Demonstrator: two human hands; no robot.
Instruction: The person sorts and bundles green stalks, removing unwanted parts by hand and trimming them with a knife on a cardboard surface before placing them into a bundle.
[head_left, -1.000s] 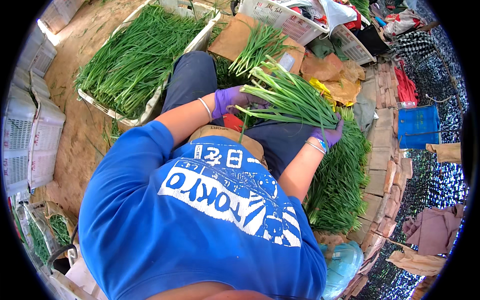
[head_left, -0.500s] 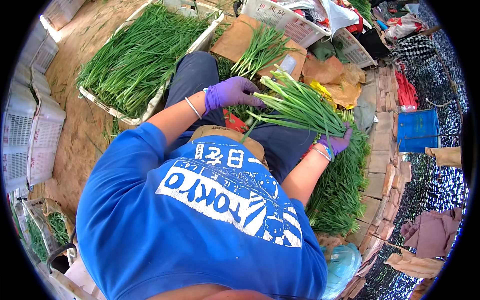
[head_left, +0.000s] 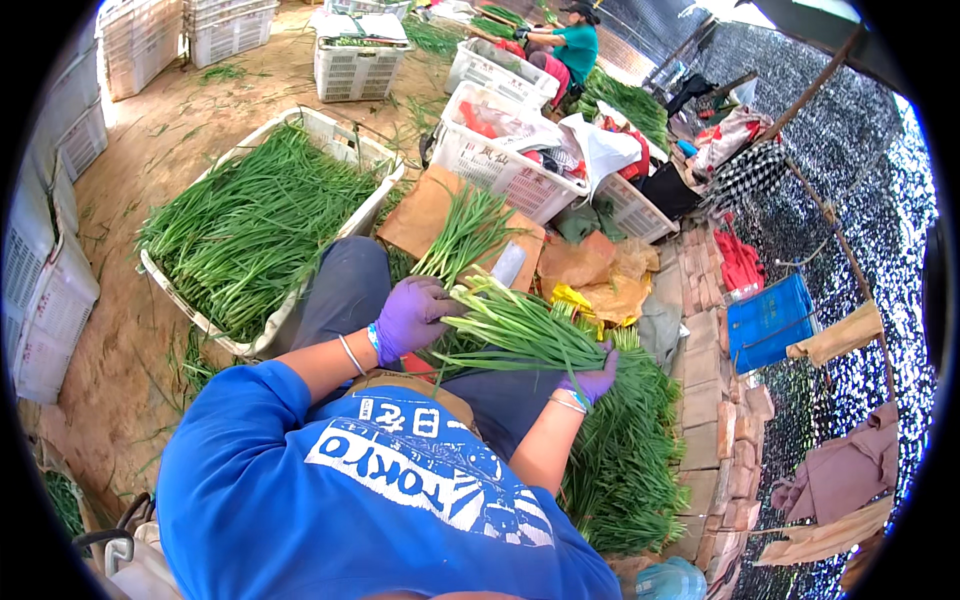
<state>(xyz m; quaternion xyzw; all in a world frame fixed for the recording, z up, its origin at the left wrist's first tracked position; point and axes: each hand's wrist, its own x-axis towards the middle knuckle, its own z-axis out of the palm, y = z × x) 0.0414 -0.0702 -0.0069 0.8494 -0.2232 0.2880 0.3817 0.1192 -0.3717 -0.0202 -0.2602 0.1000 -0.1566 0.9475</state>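
Note:
A bunch of garlic chives (head_left: 530, 330) lies slantwise above my lap, pale stem ends toward the left and green leaves toward the right. My right hand (head_left: 592, 378), in a purple glove, is wrapped round the leafy end. My left hand (head_left: 412, 318), gloved the same way, is at the pale ends with its fingers curled in a pinch. What those fingertips hold is hidden. Just beyond, a smaller bunch of garlic chives (head_left: 468, 232) rests on a brown board (head_left: 412, 218), beside a wide metal blade (head_left: 508, 265).
At my left stands a white crate (head_left: 385, 190) heaped with chives. A large pile of chives (head_left: 630, 460) lies along my right side, next to a brick edge (head_left: 700, 400). Ahead are more crates (head_left: 500, 165), a blue container (head_left: 770, 325) and a seated person (head_left: 575, 50).
My view has tipped up, bringing far crates and another person into sight. The left fingers have curled in more closely at the stem ends; the right hand keeps its hold on the bunch.

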